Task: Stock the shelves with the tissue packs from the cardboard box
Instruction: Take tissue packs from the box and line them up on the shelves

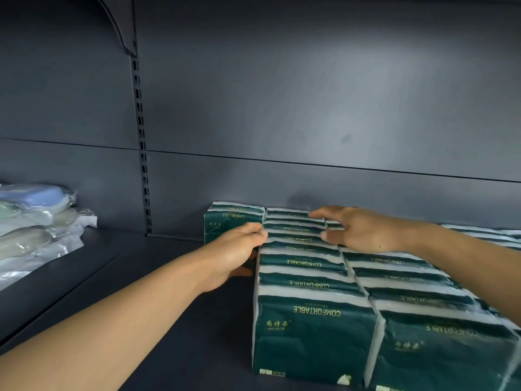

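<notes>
Dark green and white tissue packs (313,280) marked COMFORTABLE stand in rows on the dark grey shelf (158,277), running from the front edge to the back panel. One more pack (231,218) stands alone at the back left of the rows. My left hand (236,255) presses against the left side of the left row near the back, fingers on the pack tops. My right hand (352,230) lies flat, fingers straight, on top of the rear packs. The cardboard box is out of view.
A heap of clear-wrapped pale blue and green items (36,218) lies at the left end of the neighbouring shelf bay. A slotted upright (141,136) divides the back panel. Bare shelf surface lies between the heap and the tissue rows.
</notes>
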